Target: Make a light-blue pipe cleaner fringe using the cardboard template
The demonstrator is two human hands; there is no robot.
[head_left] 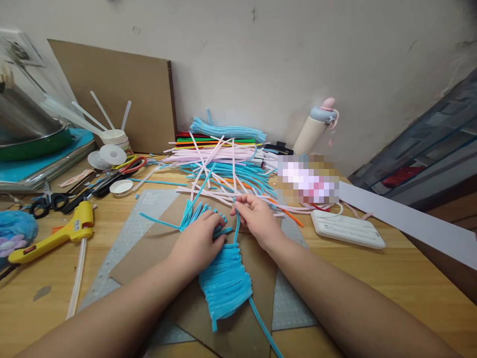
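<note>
A panel of blue pipe cleaners (225, 281), bound in close rows, lies on a sheet of brown cardboard (149, 258). My left hand (197, 238) is closed over its upper part, with the fingers curled onto the blue strands; what lies under the palm is hidden. Between thumb and fingertips, my right hand (257, 216) pinches a single blue pipe cleaner (236, 231) that rises from the panel's top right. Loose blue ends stick out at the panel's upper left and lower right.
Behind my hands lies a pile of pink pipe cleaners (208, 155), with more colours around it. At left are a yellow glue gun (80, 223), black scissors (48, 201) and a paper cup (114, 136). A white power bank (348, 229) and a bottle (311, 132) stand right.
</note>
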